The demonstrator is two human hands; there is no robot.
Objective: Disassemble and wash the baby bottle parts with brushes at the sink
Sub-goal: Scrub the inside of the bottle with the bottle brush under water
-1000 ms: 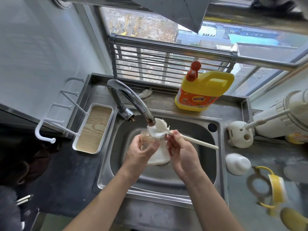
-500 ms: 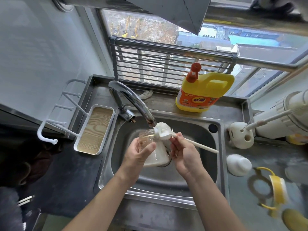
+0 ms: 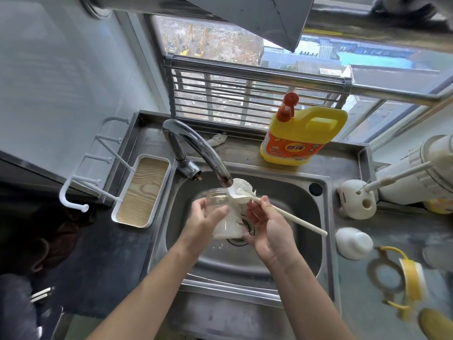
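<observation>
Mid-wash: left hand [image 3: 203, 223] fingers are gripping the bottle [image 3: 217, 196], right hand [image 3: 268, 228] fingers are pinching the brush [image 3: 241, 190] at its mouth. Cap [image 3: 353, 242] and yellow ring [image 3: 409, 278] are sitting on the counter at 3 o'clock, likely unwashed.

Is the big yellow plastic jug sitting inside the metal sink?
No, the yellow plastic jug stands on the steel ledge behind the metal sink basin.

You are holding the clear plastic baby bottle [image 3: 217, 196] in your left hand [image 3: 206, 222] over the stainless steel sink basin [image 3: 282, 261], just under the spout of the curved chrome tap [image 3: 196, 148]. Your right hand [image 3: 267, 231] is gripping the white long-handled sponge brush [image 3: 241, 192], with its head lying just beside the bottle's mouth. The yellow plastic detergent jug [image 3: 301, 141] is standing behind the basin. The white wood-lined tray [image 3: 142, 190] is sitting to the basin's left, and the white domed cap [image 3: 353, 241] is resting on the worktop [image 3: 353, 285] to its right.
</observation>
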